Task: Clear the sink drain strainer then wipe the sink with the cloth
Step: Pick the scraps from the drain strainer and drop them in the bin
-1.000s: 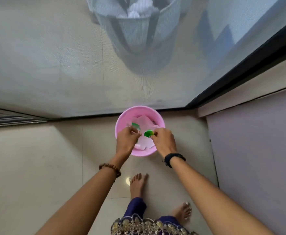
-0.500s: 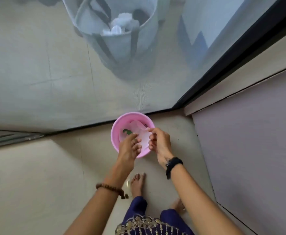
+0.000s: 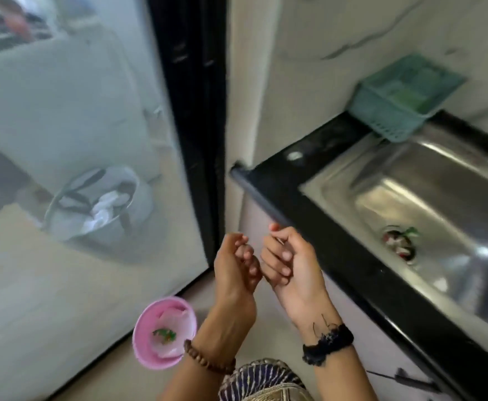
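Task partway, strainer step unfinished. Pink bin (image 3: 164, 332) on floor holds green scraps and white paper, so some waste looks dumped. Drain strainer (image 3: 399, 242) sits in base of steel sink (image 3: 427, 198), red and green bits visible on it: more clearing needed. Left hand (image 3: 235, 270) and right hand (image 3: 290, 263) raised close together between bin and black worktop (image 3: 323, 241), fingers loosely curled, each grip holding nothing. Cloth not in view; wiping not begun. Teal basket (image 3: 401, 102) at sink's far rim.

Pale tiled floor (image 3: 115, 369) carrying a round pink plastic bin (image 3: 145, 354); black stone countertop (image 3: 289, 175) carrying a teal slatted plastic basket (image 3: 393, 123).
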Motion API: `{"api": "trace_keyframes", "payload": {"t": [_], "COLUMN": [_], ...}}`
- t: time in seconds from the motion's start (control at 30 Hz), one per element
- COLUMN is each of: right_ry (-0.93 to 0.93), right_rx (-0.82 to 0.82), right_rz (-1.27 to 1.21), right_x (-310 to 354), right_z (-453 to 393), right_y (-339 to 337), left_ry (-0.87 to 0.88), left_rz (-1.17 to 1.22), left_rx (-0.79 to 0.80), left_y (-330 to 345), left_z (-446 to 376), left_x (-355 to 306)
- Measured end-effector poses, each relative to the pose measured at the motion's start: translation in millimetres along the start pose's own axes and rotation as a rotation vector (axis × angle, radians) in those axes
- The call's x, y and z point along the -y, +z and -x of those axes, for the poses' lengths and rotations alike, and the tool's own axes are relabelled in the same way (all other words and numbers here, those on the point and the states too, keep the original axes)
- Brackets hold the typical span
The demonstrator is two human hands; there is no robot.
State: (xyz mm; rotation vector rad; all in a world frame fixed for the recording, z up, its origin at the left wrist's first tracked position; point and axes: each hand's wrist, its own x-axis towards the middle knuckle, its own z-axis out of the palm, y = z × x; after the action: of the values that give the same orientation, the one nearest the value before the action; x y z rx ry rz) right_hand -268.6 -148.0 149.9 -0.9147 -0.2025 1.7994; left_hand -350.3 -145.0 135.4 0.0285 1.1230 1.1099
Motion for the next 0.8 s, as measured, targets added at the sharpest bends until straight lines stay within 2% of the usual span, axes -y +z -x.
{"api": "trace_keyframes", "payload": {"t": [0.13,0.23,0.3,0.37,0.43,0.57,0.63,0.73,0.8], "right_ry": [-0.280,-0.361,-0.386,-0.365,-0.316,-0.199,-0.106,0.095,0.132], "right_rx": [-0.160,-0.324,-0.456,-0.626,-0.775,-0.926,-0.932,-0.814,-0.742], "right_rz": [-0.058,-0.158,-0.084,0.106,0.360,0.849,1.046,1.342,1.587], "right_x": [75,134,169,204,234,264,263,253,242], "right_z": [18,15,4,-11,-27,-52,-65,-90,-100], "right_y": [-31,-79,-117,-162,-209,-291,-321,-354,-362], "left_ry": [-0.022,-0.111,-0.128,-0.079,0.053,0.342,0.378,0.387,0.426], "left_rz": [-0.318,-0.517,-0.713,-0.988,-1.289,-1.845,-2.029,-2.254,-2.368], "left_rx": [0.185,0.306,0.389,0.489,0.571,0.528,0.524,0.582,0.606], "left_y": [98,167,206,244,276,305,303,293,280], "left_z": [8,-4,-23,-53,-92,-165,-192,-219,-224], "left_x": [28,67,93,121,149,198,219,250,263]}}
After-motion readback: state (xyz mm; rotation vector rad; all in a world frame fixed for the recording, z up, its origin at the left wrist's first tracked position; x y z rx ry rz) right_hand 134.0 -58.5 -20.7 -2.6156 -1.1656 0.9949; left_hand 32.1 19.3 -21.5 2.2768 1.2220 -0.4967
